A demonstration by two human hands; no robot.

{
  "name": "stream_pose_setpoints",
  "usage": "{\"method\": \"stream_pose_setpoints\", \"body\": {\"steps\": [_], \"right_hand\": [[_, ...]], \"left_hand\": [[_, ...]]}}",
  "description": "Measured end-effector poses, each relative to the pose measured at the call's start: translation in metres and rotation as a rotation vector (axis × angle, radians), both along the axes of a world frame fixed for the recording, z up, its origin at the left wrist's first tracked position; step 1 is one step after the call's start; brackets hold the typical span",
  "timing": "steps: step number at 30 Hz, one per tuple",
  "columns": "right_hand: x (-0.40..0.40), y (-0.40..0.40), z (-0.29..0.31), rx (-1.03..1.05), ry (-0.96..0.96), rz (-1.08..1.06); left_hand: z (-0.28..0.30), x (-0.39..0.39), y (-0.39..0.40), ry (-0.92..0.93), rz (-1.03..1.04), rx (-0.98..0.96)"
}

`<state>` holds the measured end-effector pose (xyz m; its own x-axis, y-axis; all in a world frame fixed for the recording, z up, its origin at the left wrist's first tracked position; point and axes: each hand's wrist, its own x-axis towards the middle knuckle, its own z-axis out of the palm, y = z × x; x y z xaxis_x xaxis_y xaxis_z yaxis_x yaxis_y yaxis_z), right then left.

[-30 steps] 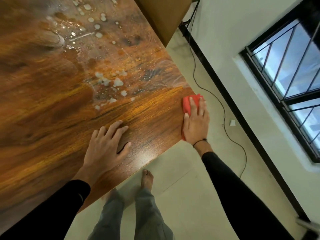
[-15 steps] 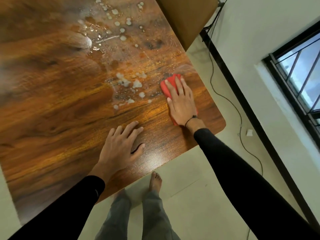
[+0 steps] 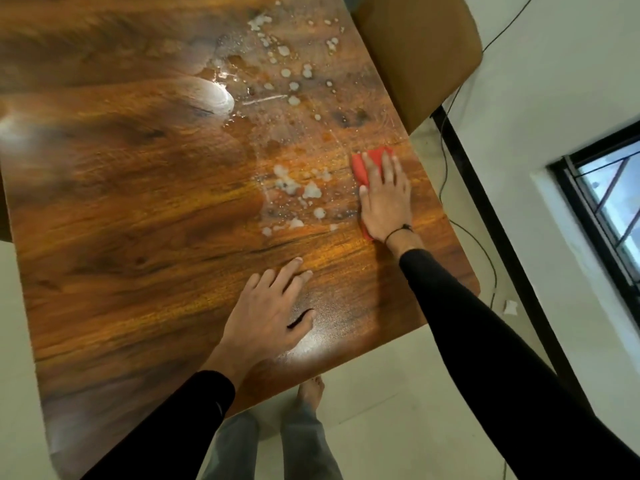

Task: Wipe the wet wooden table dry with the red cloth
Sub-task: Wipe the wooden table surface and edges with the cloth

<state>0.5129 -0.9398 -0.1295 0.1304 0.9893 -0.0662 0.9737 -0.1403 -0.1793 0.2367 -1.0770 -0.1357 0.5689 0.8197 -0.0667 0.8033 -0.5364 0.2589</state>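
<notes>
1. The wooden surface [image 3: 138, 202] fills the left and middle of the view, its grain running in dark and amber bands, with a bright glare patch near its far middle.
2. The left hand [image 3: 266, 317] lies flat on the surface near the close edge, palm down, fingers [image 3: 291, 271] straight and slightly spread, thumb out to the side; it holds nothing. A black sleeve [image 3: 166, 427] covers the arm up to the wrist.
3. Water droplets [image 3: 301, 192] and pale wet blots sit scattered beyond the left hand, in one cluster between the two hands and a second cluster further off toward the far edge.
4. The red cloth [image 3: 363, 164] lies on the surface near its right edge, just right of the closer droplet cluster, mostly hidden under the palm, with its far corner and a sliver by the wrist showing.
5. The right hand [image 3: 384, 199] presses flat on the red cloth with straight fingers laid together; a dark band circles the wrist.
6. A brown chair back [image 3: 415, 53] stands at the surface's far right corner.
7. A black cable [image 3: 485, 251] trails on the floor along the white wall, and a barred window [image 3: 609, 202] sits at the right.
</notes>
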Motion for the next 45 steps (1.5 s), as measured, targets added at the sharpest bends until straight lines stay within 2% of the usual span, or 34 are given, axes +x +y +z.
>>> {"method": "stream_pose_setpoints", "body": {"steps": [3, 5, 7, 11, 13, 16, 19, 21, 23, 26, 30, 33, 35, 38, 40, 43, 45], "right_hand": [[-0.019, -0.040, 0.003, 0.011, 0.029, 0.259], [-0.007, -0.069, 0.002, 0.023, 0.058, 0.350], [0.013, -0.073, 0.004, 0.011, 0.068, 0.299], [0.023, -0.014, 0.006, -0.018, 0.057, -0.033], [0.008, 0.021, 0.006, -0.016, 0.062, -0.050], [-0.035, 0.043, 0.004, -0.004, 0.033, 0.086], [-0.072, 0.021, 0.001, 0.001, -0.002, 0.331], [-0.073, -0.010, 0.000, -0.008, 0.022, 0.485], [-0.053, -0.035, -0.001, -0.009, 0.049, 0.549], [-0.022, -0.040, 0.004, -0.031, 0.030, 0.422], [-0.023, 0.014, 0.007, -0.024, 0.053, 0.195], [-0.062, 0.050, 0.003, -0.017, 0.041, 0.178], [-0.096, 0.059, 0.001, -0.008, 0.035, 0.248], [-0.134, 0.039, -0.004, 0.010, 0.018, 0.439], [-0.135, 0.011, -0.005, 0.017, 0.039, 0.561], [-0.102, -0.024, -0.006, 0.026, 0.038, 0.682], [-0.078, -0.027, -0.001, -0.001, 0.018, 0.657]], "left_hand": [[0.006, 0.002, 0.001, 0.015, -0.011, -0.008], [0.007, 0.002, 0.001, 0.023, -0.005, -0.007], [0.007, 0.003, 0.002, 0.020, -0.010, -0.017], [0.002, 0.002, 0.002, 0.020, -0.003, -0.004], [-0.001, 0.002, 0.001, 0.006, -0.006, -0.004], [-0.002, 0.001, 0.001, -0.005, -0.002, 0.006], [-0.001, 0.001, 0.001, -0.020, -0.008, 0.007], [0.001, 0.001, 0.001, -0.030, -0.009, 0.010], [0.002, 0.001, 0.000, -0.032, -0.001, 0.025], [0.000, 0.002, 0.000, -0.033, -0.001, 0.031], [-0.004, 0.001, 0.000, -0.044, 0.011, 0.058], [-0.006, 0.001, 0.000, -0.067, 0.017, 0.027], [-0.007, 0.000, 0.000, -0.129, 0.031, 0.019], [-0.008, -0.003, -0.001, -0.348, 0.195, 0.058], [-0.005, -0.004, 0.000, -0.433, 0.451, 0.072], [-0.001, -0.004, 0.007, -0.400, 0.849, 0.081], [0.003, -0.005, 0.010, -0.343, 0.925, 0.014]]}}
